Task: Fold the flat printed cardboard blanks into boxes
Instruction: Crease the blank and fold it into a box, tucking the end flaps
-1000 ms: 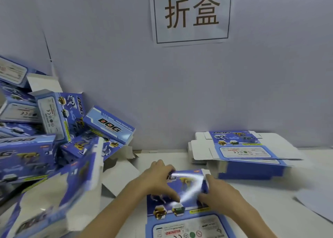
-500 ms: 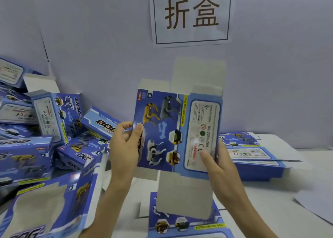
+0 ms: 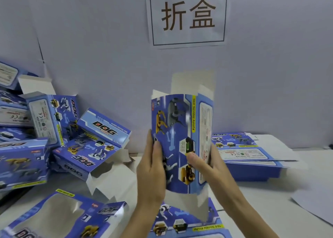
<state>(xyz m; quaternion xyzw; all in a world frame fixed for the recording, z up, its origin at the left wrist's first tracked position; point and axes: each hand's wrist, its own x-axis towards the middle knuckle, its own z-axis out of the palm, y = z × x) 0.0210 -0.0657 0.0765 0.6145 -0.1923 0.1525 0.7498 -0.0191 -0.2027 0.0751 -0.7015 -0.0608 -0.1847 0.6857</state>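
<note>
I hold a blue printed box blank (image 3: 178, 129) upright above the table, its panels bowing into a sleeve and its grey end flaps sticking out top and bottom. My left hand (image 3: 153, 167) grips its left edge, thumb on the printed face. My right hand (image 3: 207, 165) grips the right edge, thumb pressing near the fold line. Another flat blank (image 3: 185, 223) lies on the table right under my hands. A stack of flat blanks (image 3: 252, 158) sits at the right rear.
A heap of folded blue boxes (image 3: 54, 129) fills the left side, with one windowed box (image 3: 59, 218) at the front left. A white wall with a paper sign (image 3: 187, 14) stands close behind. A loose white sheet (image 3: 315, 203) lies at the right edge.
Both hands lifted a blank off the table and raised it upright. Since half a second ago its panels have been pushed closer together, so the flat blank now bulges open into a sleeve.
</note>
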